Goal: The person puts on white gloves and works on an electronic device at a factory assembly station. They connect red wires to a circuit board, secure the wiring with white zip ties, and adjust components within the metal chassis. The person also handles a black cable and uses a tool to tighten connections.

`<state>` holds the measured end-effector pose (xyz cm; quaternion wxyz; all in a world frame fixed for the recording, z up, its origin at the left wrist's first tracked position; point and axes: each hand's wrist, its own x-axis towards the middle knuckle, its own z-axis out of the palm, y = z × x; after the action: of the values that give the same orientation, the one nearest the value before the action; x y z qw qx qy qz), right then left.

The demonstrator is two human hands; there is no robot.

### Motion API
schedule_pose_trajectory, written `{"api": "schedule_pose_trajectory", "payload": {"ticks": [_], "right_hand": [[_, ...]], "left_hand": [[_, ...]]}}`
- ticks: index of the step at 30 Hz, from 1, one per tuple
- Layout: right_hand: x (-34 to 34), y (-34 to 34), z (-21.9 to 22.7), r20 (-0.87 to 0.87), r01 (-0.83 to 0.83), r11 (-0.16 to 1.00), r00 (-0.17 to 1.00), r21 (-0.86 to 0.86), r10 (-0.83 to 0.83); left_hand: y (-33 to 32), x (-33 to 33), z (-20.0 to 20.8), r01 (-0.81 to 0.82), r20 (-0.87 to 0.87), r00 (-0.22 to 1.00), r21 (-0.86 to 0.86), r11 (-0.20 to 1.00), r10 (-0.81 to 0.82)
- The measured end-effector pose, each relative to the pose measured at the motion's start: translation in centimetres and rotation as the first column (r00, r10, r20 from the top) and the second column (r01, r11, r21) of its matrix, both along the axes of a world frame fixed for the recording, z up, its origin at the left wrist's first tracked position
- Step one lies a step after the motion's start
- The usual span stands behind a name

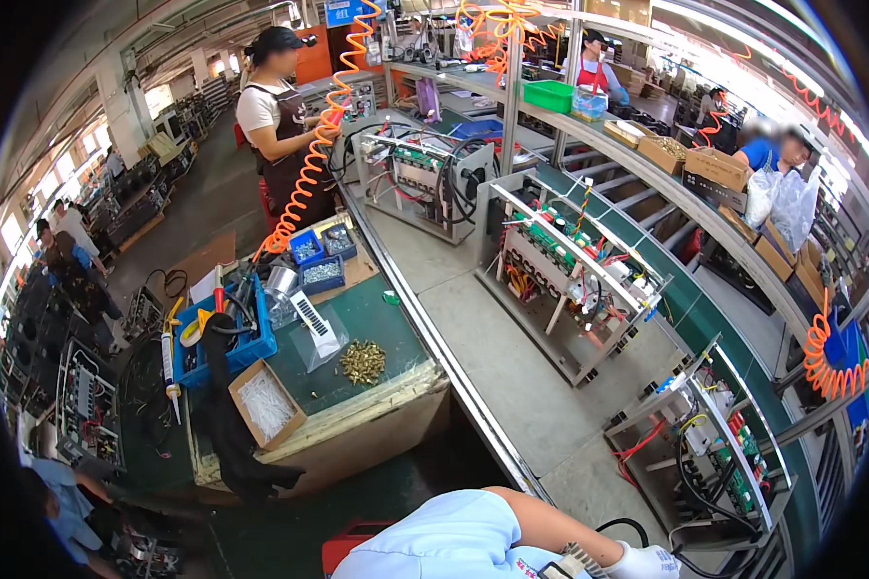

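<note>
The white-gloved left hand (650,563) is at the lower edge, near the closest machine (741,473); its grip cannot be determined. The right hand is out of view. A metal rail (451,352) borders the grey deck (463,301), bare between three open-framed machines. The green bench (396,328) holds one brass heap (362,362).

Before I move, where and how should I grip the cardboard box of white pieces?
Probably hold the box by its long walls, from the bench's near edge: it is open-topped with loose white pieces, so keep level. Black cloth lies along its left wall.
</note>
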<state>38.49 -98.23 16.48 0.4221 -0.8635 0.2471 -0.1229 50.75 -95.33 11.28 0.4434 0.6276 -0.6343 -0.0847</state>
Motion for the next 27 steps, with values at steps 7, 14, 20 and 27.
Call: {"api": "schedule_pose_trajectory", "payload": {"ticks": [7, 14, 20, 27], "right_hand": [[0.0, 1.6, 4.0, -0.009, 0.038, 0.907, 0.999, 0.419, -0.038], [-1.3, -2.9, 19.7, -0.224, 0.264, 0.94, 0.924, -0.217, -0.311], [-11.3, -22.7, 24.5, 0.001, 0.214, 0.623, 0.946, -0.752, -0.323], [5.7, -40.9, 20.2, 0.084, 0.09, 0.043, 0.988, -0.995, -0.128]], "left_hand": [[9.4, 5.5, 3.5, 0.58, -0.755, 0.491, -0.09, 0.81, -0.435], [12.7, 11.9, 2.7, 0.258, -0.853, 0.455, 0.401, 0.879, 0.255], [14.7, 13.3, -5.4, 0.036, -0.699, 0.462, 0.629, 0.777, 0.545], [9.8, 14.1, -10.0, -0.562, -0.431, 0.502, 0.496, 0.662, 0.75]]}}
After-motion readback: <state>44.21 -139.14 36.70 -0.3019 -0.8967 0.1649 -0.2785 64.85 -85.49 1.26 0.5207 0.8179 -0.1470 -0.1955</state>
